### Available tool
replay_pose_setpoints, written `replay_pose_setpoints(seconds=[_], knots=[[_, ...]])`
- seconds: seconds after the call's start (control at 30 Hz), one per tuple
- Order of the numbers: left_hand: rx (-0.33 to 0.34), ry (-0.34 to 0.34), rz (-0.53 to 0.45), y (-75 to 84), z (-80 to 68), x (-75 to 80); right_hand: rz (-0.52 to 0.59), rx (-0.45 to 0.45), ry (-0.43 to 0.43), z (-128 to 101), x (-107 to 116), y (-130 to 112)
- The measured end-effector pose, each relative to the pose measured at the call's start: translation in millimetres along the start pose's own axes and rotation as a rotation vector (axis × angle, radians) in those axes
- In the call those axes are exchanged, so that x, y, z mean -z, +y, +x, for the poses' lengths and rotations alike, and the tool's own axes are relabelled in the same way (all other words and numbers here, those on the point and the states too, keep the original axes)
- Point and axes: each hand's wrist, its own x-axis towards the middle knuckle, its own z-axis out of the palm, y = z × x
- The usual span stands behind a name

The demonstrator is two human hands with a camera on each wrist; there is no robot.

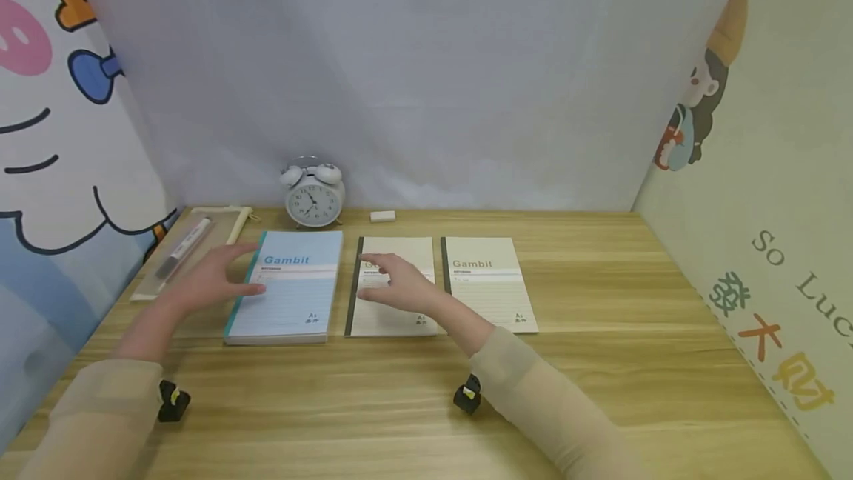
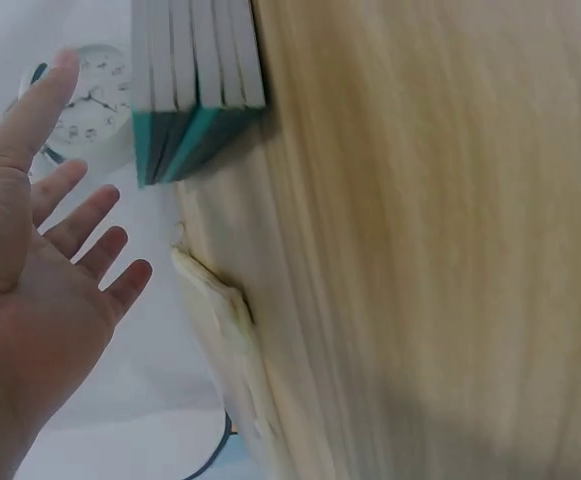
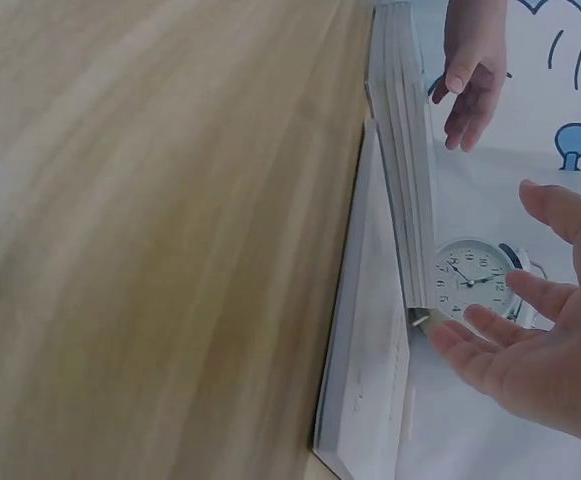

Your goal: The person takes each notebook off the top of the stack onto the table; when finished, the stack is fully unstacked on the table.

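While both hands hover with fingers spread and grip nothing, the left hand [image 1: 216,280] sits at the left edge of the blue Gambit notebook stack [image 1: 288,286] and the right hand [image 1: 393,284] over the middle beige notebook [image 1: 392,287], all lying flat mid-table [image 1: 600,361]. Risk, as judged: a one-sided lift could fan the stack's loose books apart. A sweep toward the far edge could knock the alarm clock [image 1: 315,195] just beyond.
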Motion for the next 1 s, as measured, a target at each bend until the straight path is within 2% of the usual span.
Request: replay_pose_setpoints(seconds=[0.2,0.4,0.6,0.83,1.0], knots=[[0.047,-0.034,-0.004,-13.7,-2.8,-4.5,-0.087,0.021,-0.03,10,-24,1],[0.09,-0.11,-0.045,-19.0,-6.6,-8.4,-0.17,0.069,-0.048,21,-43,-2],[0.108,-0.134,-0.058,-22.3,-7.8,-14.1,-0.157,0.048,-0.069,27,-52,-9],[0.115,-0.14,-0.068,-23.1,-2.6,-17.2,-0.269,0.016,-0.073,33,-58,-15],[0.123,-0.143,-0.066,-21.9,-1.5,-17.9,-0.292,0.001,-0.075,31,-58,-19]])
